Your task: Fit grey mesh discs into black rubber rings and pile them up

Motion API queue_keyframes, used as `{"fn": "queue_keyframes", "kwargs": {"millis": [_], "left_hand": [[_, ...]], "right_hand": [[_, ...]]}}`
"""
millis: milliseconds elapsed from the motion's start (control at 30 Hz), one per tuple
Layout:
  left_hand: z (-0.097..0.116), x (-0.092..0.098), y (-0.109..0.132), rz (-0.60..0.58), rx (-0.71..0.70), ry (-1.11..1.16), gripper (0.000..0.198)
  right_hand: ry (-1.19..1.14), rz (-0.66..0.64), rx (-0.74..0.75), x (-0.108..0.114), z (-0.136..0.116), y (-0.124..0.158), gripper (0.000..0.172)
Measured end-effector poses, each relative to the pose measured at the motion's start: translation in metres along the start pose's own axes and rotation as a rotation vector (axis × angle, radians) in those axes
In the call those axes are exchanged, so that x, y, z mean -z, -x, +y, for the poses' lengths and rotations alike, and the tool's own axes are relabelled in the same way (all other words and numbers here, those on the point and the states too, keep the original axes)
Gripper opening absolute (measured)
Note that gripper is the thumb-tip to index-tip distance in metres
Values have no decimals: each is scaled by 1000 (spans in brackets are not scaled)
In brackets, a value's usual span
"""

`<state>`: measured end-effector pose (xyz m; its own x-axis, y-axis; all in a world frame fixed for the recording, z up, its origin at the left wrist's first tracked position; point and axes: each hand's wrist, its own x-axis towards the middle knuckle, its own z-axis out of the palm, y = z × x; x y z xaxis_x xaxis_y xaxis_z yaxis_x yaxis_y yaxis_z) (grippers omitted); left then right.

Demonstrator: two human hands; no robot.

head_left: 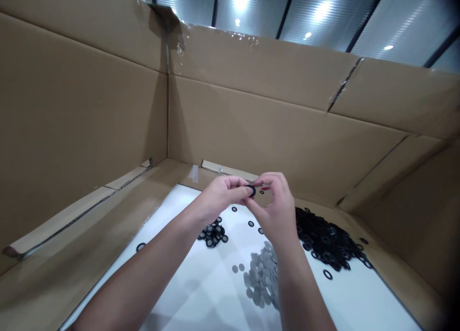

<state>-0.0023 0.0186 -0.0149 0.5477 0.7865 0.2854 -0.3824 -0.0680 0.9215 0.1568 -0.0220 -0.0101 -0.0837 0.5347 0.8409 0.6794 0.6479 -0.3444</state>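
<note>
- Brown corrugated cardboard box (pixel 251 101), its flat, creased walls rising around the white board, with shiny clear tape along the upper rim beyond it.
- White board (pixel 201 292), smooth, flat and straight-edged, lying on the box's cardboard floor.
- Heap of black rings (pixel 328 242), dark, round and loosely tangled, spread along the board's right edge.
- Right hand (pixel 275 204), bare, above the far part of the board; thumb and finger curve to a narrow gap at the held ring's edge, though I cannot tell how firmly they grip.
- Left hand (pixel 221 197), bare, likewise over the far part of the board, thumb and fingers pinching the held ring.
- Pile of grey discs (pixel 264 276), thin, matte and round, mid-board, partly hidden by the right forearm.
- Cluster of black-rimmed pieces (pixel 212 234) with grey centres, on the board's left half.
- Held ring (pixel 253 190), black and round, between both hands, seen against the board's far edge; its centre is too obscured to tell.
- Loose grey disc (pixel 235 268), flat, near mid-board.
</note>
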Motion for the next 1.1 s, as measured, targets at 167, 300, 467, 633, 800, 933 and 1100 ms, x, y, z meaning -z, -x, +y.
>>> {"fn": "queue_keyframes", "kwargs": {"millis": [167,300,467,633,800,933,1100], "left_hand": [[-1,-1,0,15,7,-9,16],[-1,-1,1,13,6,-31,17],[-1,0,1,29,20,-46,18],[0,0,0,9,11,-19,17],[-1,-1,0,10,5,-45,17],[-1,-2,0,16,21,-59,18],[-3,-2,-2,47,34,-104,18]], "right_hand": [[-63,-139,60,5,0,-1,29],[-2,-61,14,3,1,-1,25],[-66,-122,19,3,3,-1,32],[-34,-85,14,4,3,-2,24],[-58,-88,25,1,3,-1,28],[-21,-61,-6,-3,2,0,23],[27,33,-166,-17,0,6,31]]}}
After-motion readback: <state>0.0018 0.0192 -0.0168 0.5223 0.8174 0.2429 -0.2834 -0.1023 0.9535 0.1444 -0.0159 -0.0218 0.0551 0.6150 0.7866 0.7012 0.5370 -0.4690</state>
